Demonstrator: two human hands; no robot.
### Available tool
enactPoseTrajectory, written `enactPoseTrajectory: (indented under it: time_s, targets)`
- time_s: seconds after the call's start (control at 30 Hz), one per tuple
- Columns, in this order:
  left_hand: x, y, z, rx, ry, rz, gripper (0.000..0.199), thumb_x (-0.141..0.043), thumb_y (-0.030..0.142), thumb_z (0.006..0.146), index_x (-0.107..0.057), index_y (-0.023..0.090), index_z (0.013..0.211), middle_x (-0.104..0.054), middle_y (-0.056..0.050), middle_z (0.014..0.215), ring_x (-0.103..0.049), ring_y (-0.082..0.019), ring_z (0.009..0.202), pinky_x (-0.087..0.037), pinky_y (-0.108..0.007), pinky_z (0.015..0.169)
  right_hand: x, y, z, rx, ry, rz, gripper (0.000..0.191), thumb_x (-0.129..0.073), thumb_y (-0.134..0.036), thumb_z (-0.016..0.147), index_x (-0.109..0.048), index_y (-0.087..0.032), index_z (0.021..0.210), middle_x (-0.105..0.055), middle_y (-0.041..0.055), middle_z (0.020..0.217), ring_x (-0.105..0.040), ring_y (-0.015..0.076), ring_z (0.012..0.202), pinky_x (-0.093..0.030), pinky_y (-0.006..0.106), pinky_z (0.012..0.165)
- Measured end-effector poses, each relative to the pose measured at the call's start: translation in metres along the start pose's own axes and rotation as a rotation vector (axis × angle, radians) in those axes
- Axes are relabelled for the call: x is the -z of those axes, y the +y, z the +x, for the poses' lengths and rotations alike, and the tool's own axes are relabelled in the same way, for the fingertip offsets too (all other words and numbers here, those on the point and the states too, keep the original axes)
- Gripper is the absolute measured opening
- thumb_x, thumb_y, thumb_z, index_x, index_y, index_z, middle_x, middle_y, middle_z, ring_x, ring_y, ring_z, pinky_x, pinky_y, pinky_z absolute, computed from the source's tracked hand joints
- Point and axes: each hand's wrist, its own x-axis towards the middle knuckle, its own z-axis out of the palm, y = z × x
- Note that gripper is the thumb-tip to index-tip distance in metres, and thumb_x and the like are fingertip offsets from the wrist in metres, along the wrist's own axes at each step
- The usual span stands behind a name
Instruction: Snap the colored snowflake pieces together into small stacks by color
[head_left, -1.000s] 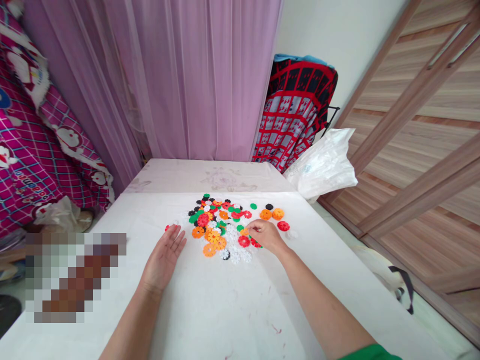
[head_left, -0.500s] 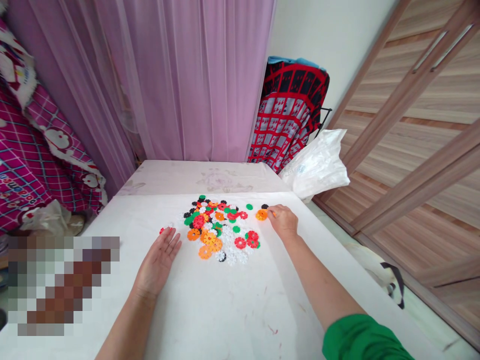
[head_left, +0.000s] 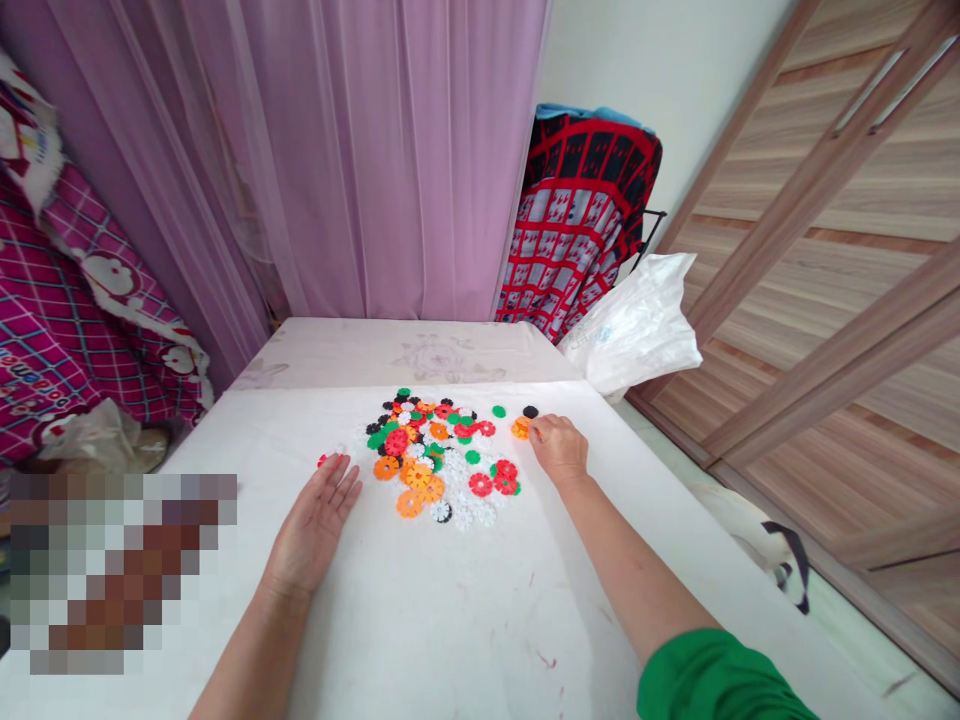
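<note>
A spread of notched plastic discs (head_left: 418, 474) in red, orange, green, black and white lies mid-table. To its left, my left hand (head_left: 319, 505) rests on the white cloth, open, holding nothing. A small red disc (head_left: 322, 461) shows partly behind its fingertips, with white discs beside it. On the right side, my right hand (head_left: 559, 447) has its thumb and fingers pinched at a few orange notched discs (head_left: 520, 428); its fingertips hide part of them. Just beyond those lies a black disc (head_left: 530, 411), and a green disc (head_left: 499, 411) sits to their left.
The white-covered table (head_left: 420, 620) stretches to a purple curtain (head_left: 390, 180). A white plastic bag (head_left: 637, 325) stands past the right corner, near a red-and-black patterned cloth (head_left: 570, 220). A wooden wardrobe (head_left: 840, 260) is on the right. Pink checked bedding (head_left: 97, 300) hangs at left.
My right hand has shifted slightly left, closer over the orange discs, uncovering more of the black disc. My left hand stays in place.
</note>
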Motion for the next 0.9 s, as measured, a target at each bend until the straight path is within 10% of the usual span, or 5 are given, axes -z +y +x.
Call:
enactPoseTrajectory:
  time_s: [0.9]
  targets:
    - [0.000,0.000,0.001,-0.001,0.000,-0.003,0.032,-0.066,0.040,0.079,-0.070,0.023,0.107,-0.057,-0.006,0.138,-0.051,-0.026,0.129,-0.034,-0.047,0.115,0.008,-0.015,-0.016,-0.079,-0.148,-0.013,0.031,-0.043,-0.024,0.092,-0.067,-0.023,0.111,-0.065,0.0080,0.113,-0.061,0.0196,0.101,-0.046,0.027,0.074]
